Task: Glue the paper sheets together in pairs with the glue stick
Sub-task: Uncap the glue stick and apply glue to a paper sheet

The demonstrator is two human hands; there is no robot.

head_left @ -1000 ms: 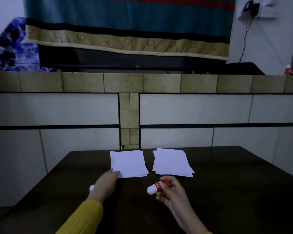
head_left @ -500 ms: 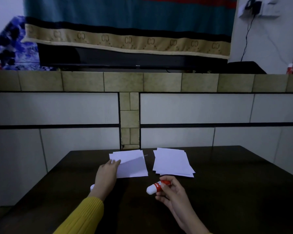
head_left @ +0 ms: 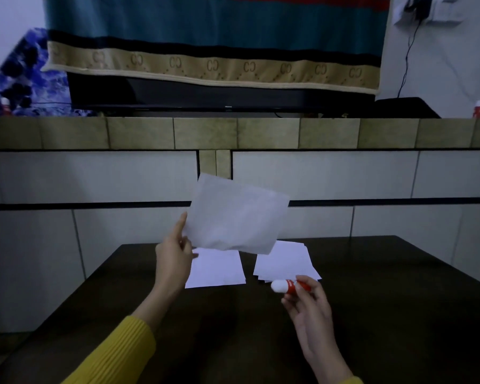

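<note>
The left hand (head_left: 175, 254) pinches one white paper sheet (head_left: 237, 217) by its left edge and holds it up in the air, tilted, above the dark counter (head_left: 385, 300). The sheet looks a bit blurry. A yellow sleeve (head_left: 117, 353) covers the left arm.

The right hand (head_left: 311, 309) grips the glue stick (head_left: 288, 286) with curled fingers. The glue stick is red with a white end, and that white end points to the left. It is held just above the counter, near the front edge of the right paper pile.

Two piles of white paper lie flat on the counter. The left pile (head_left: 218, 270) is under the lifted sheet and beside the left hand. The right pile (head_left: 284, 261) is just beside it, with a small dark gap between them. Its sheets are fanned out a little, so some edges stick out.

Behind the counter is a tiled wall (head_left: 344, 176) with a ledge. A dark screen (head_left: 219, 95) stands on the ledge, and a teal cloth with a tan border (head_left: 214, 65) hangs over its top.
</note>
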